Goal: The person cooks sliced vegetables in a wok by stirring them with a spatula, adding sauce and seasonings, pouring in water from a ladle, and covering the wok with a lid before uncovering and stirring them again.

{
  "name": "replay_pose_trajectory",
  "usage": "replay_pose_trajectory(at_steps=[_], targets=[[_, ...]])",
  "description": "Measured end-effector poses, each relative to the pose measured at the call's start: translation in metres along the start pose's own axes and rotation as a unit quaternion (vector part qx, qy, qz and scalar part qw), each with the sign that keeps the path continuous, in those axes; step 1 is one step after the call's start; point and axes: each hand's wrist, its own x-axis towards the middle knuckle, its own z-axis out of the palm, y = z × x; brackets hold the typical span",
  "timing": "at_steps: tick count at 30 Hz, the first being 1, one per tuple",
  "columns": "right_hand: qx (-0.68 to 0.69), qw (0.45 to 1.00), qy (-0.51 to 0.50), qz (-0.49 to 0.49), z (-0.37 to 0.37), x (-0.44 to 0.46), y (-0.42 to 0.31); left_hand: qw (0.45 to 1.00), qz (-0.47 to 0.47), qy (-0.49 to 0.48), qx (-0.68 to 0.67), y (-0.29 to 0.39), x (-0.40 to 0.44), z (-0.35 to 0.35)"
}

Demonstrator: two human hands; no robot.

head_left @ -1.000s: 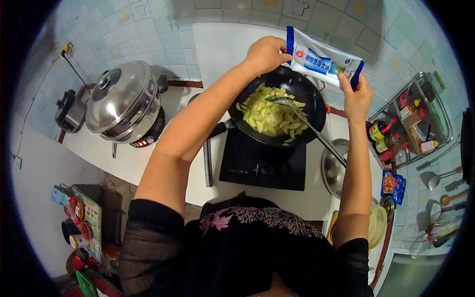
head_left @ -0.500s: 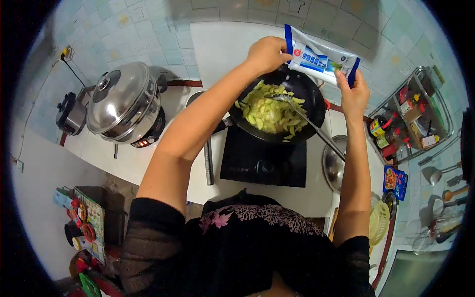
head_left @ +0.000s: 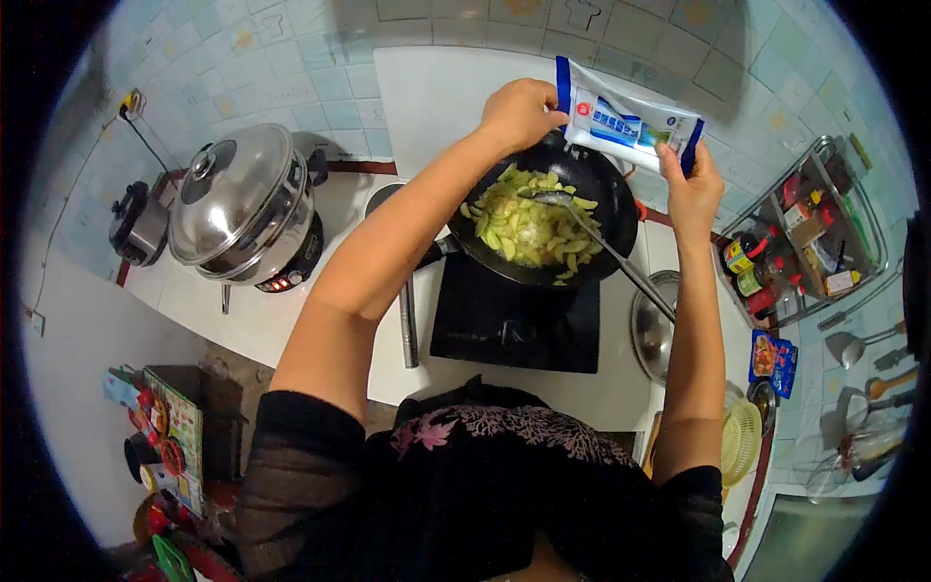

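Note:
A blue-and-white salt packet (head_left: 626,121) is held tilted above the far side of a black wok (head_left: 616,184). My left hand (head_left: 524,114) pinches its left end, which is lower than its middle. My right hand (head_left: 693,184) grips its right end, thumb on the front. A few white specks show just below the packet's left corner. Pale green vegetable slices (head_left: 529,223) fill the middle of the wok. A metal spatula (head_left: 621,257) rests in them, its handle leaning over the rim towards my right forearm. Under the wok is a black induction cooker (head_left: 514,330).
A lidded steel steamer (head_left: 238,199) and a rice cooker (head_left: 139,223) stand on the left. Right of the cooker lies a steel lid (head_left: 658,330). A rack of sauce bottles (head_left: 800,238) and hanging utensils (head_left: 863,388) line the right wall.
Both hands stay on the packet, which has tipped slightly over the wok. White specks now show below its left corner. The rest is only shifted a little by head movement.

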Motion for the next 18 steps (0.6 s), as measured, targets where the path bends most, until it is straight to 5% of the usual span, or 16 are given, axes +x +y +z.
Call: replay_pose_trajectory(at_steps=[18], targets=[[-0.031,0.999,-0.021,0.013,-0.001,-0.003,-0.011,1.000,-0.004,0.009,-0.002,-0.004,-0.006,0.001]])
